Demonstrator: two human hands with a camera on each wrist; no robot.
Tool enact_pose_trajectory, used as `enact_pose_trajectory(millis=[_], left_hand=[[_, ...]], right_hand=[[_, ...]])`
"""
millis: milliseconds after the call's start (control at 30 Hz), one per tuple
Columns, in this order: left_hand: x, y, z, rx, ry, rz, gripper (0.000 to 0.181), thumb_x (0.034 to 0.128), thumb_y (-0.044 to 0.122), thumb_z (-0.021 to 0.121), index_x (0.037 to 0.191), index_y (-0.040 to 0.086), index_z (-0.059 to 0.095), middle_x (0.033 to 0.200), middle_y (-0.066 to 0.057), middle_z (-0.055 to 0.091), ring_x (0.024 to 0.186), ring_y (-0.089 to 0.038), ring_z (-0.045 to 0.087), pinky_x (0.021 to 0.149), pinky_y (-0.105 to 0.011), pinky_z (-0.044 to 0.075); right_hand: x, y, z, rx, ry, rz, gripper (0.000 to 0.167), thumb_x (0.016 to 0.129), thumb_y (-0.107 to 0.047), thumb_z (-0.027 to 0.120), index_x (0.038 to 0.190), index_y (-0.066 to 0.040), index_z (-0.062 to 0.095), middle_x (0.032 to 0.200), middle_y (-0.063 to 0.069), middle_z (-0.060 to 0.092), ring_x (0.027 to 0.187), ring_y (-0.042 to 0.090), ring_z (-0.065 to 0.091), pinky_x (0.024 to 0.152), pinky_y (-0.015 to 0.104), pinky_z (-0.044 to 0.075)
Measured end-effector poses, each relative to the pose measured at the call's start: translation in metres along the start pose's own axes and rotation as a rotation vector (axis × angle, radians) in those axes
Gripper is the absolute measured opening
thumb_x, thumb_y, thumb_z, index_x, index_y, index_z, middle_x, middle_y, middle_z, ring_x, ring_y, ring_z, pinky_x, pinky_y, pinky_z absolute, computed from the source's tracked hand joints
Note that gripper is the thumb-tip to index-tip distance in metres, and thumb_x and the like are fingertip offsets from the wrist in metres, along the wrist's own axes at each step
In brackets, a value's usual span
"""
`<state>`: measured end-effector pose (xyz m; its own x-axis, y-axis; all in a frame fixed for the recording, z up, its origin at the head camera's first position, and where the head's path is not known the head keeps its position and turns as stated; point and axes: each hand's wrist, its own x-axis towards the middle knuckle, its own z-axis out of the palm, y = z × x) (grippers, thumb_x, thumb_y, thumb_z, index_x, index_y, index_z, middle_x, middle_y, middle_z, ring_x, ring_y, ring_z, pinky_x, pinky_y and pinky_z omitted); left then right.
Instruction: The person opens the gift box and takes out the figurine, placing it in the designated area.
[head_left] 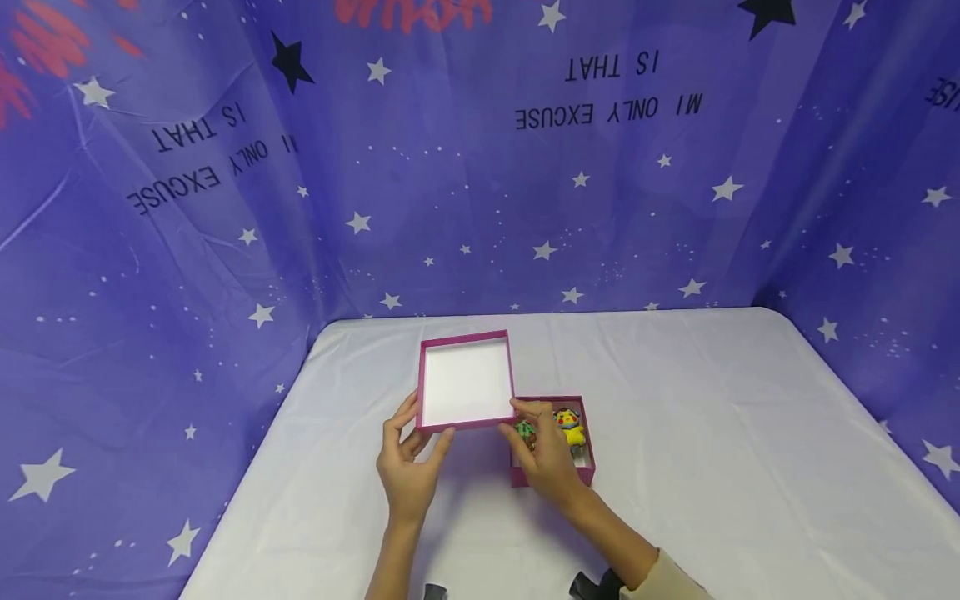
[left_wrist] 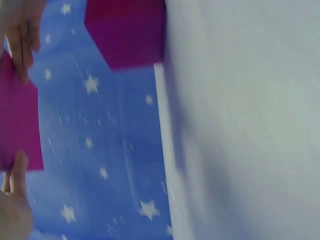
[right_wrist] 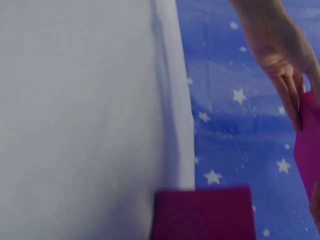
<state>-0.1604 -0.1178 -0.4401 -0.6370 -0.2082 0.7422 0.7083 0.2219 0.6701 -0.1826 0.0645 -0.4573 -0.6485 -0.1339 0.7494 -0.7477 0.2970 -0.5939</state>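
Observation:
A shallow magenta lid with a white inside (head_left: 467, 382) is held up above the table, its inside facing the head camera. The left hand (head_left: 408, 475) grips its lower left corner, and the right hand (head_left: 551, 462) pinches its lower right corner. Behind the right hand stands an open magenta box (head_left: 590, 450) with a yellow figure (head_left: 574, 435) and a green-and-brown figure (head_left: 526, 432) in it; the hand covers part of the box. Both wrist views show the lid's magenta outside (left_wrist: 20, 120) (right_wrist: 311, 145) and the box (left_wrist: 130, 35) (right_wrist: 204, 215).
A white cloth (head_left: 705, 450) covers the table. Dark objects (head_left: 435, 592) (head_left: 596, 586) lie at the bottom edge of the head view, near the forearms. A purple star-patterned curtain (head_left: 480, 208) hangs behind the table and at both sides.

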Motion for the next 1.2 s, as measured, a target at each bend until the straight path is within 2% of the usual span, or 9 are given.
enact_pose_trajectory(millis=[67, 200, 333, 467, 633, 733, 933, 1200], left_hand=[[0.001, -0.006, -0.013, 0.013, -0.013, 0.017, 0.048, 0.0652, -0.019, 0.072, 0.106, -0.021, 0.047, 0.122, -0.032, 0.049, 0.095, -0.026, 0.063, 0.075, -0.032, 0.052], [0.001, -0.015, -0.036, 0.023, -0.064, -0.001, 0.047, 0.0629, -0.02, 0.073, 0.103, -0.021, 0.049, 0.119, -0.033, 0.051, 0.094, -0.021, 0.064, 0.072, -0.03, 0.053], [0.0, -0.021, -0.058, 0.043, -0.125, -0.117, 0.045, 0.0637, -0.016, 0.076, 0.102, -0.017, 0.052, 0.118, -0.031, 0.053, 0.091, -0.018, 0.065, 0.071, -0.03, 0.053], [-0.004, -0.025, -0.072, 0.074, -0.184, -0.232, 0.042, 0.0645, -0.012, 0.077, 0.099, -0.015, 0.054, 0.115, -0.031, 0.054, 0.086, -0.023, 0.066, 0.07, -0.031, 0.054], [-0.009, -0.033, -0.079, 0.103, -0.24, -0.306, 0.04, 0.0659, -0.008, 0.078, 0.098, -0.013, 0.055, 0.114, -0.029, 0.055, 0.082, -0.035, 0.065, 0.069, -0.033, 0.054], [-0.014, -0.04, -0.083, 0.118, -0.258, -0.32, 0.04, 0.0664, -0.006, 0.079, 0.099, -0.012, 0.056, 0.114, -0.027, 0.056, 0.081, -0.039, 0.065, 0.069, -0.033, 0.054], [-0.024, -0.062, -0.088, 0.142, -0.272, -0.397, 0.043, 0.0664, 0.002, 0.081, 0.102, -0.006, 0.058, 0.117, -0.017, 0.058, 0.083, -0.033, 0.066, 0.07, -0.029, 0.054], [-0.027, -0.072, -0.087, 0.182, -0.334, -0.468, 0.045, 0.0676, 0.011, 0.082, 0.103, -0.002, 0.058, 0.118, -0.015, 0.058, 0.085, -0.031, 0.066, 0.067, -0.026, 0.054]], right_hand=[[-0.005, 0.004, 0.011, -0.061, 0.005, -0.008, 0.038, 0.086, -0.007, 0.064, 0.118, 0.0, 0.045, 0.11, 0.01, 0.056, 0.105, 0.027, 0.057, 0.087, 0.04, 0.049], [-0.013, 0.003, 0.028, -0.19, -0.003, -0.013, 0.037, 0.086, -0.017, 0.065, 0.116, -0.002, 0.048, 0.107, 0.009, 0.061, 0.092, 0.022, 0.06, 0.079, 0.033, 0.051], [-0.02, 0.001, 0.043, -0.282, -0.06, 0.014, 0.036, 0.086, -0.021, 0.066, 0.112, -0.002, 0.049, 0.101, 0.007, 0.063, 0.081, 0.018, 0.062, 0.069, 0.025, 0.052], [-0.028, 0.001, 0.051, -0.348, -0.153, 0.046, 0.035, 0.087, -0.025, 0.065, 0.108, -0.002, 0.05, 0.097, 0.006, 0.063, 0.079, 0.015, 0.064, 0.067, 0.021, 0.052], [-0.035, 0.002, 0.054, -0.376, -0.244, 0.097, 0.033, 0.088, -0.027, 0.063, 0.106, -0.004, 0.049, 0.093, 0.005, 0.063, 0.077, 0.013, 0.063, 0.066, 0.02, 0.052], [-0.038, 0.001, 0.056, -0.404, -0.272, 0.099, 0.032, 0.088, -0.027, 0.063, 0.106, -0.004, 0.049, 0.086, 0.004, 0.062, 0.072, 0.014, 0.062, 0.061, 0.02, 0.051], [-0.046, 0.002, 0.061, -0.423, -0.318, 0.125, 0.032, 0.089, -0.026, 0.062, 0.107, -0.005, 0.046, 0.088, 0.008, 0.064, 0.076, 0.019, 0.065, 0.062, 0.023, 0.052], [-0.055, 0.009, 0.063, -0.423, -0.37, 0.182, 0.033, 0.091, -0.027, 0.059, 0.11, -0.006, 0.043, 0.091, 0.01, 0.064, 0.08, 0.021, 0.065, 0.065, 0.026, 0.053]])
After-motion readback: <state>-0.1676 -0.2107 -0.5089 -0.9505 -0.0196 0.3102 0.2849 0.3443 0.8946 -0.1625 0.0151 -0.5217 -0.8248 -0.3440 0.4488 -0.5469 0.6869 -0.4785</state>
